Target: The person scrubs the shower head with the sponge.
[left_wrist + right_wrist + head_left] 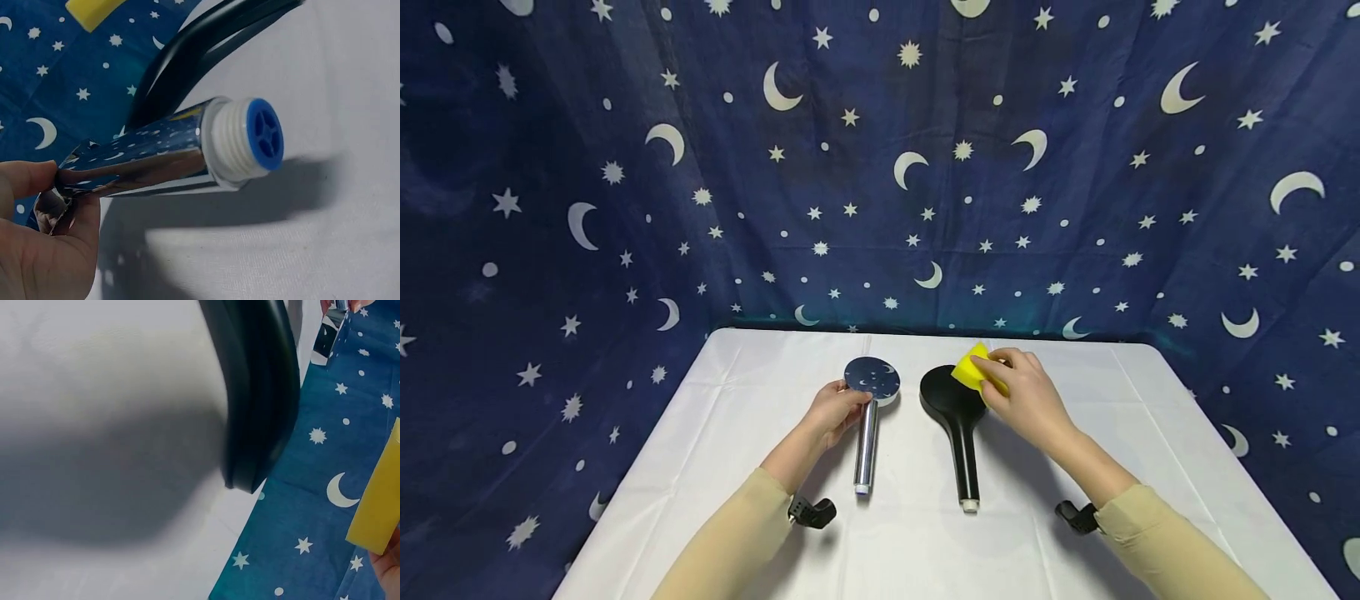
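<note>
On the white-covered bench (700,475), left of the middle, a chrome shower head (869,417) lies in the hold of the left hand (835,414). That hand's grip is closed on it at the neck, thumb on the upper side and fingers along the left edge of the disc. The disc is on the far side, its mirror-like face up and reflecting moons and stars; the shiny handle runs toward the near side and ends in a white threaded collar (234,140) with a blue insert (265,134).

Just to the right is a black shower head (957,421), apart from the chrome one, its round head far and its handle near, with a pale tip (970,506).

At the far right of the black head, the right hand (1028,398) pinches a yellow sponge (970,369), the grip narrowed to the sponge's thickness between thumb and fingers. Seen from the head camera, the sponge overlaps the black rim; whether they touch I cannot tell.

Both forearms wear beige sleeves (730,533), and a black device (811,512) sits at each wrist. Beyond the bench hangs a dark blue curtain (850,187) printed with pale moons and stars.
</note>
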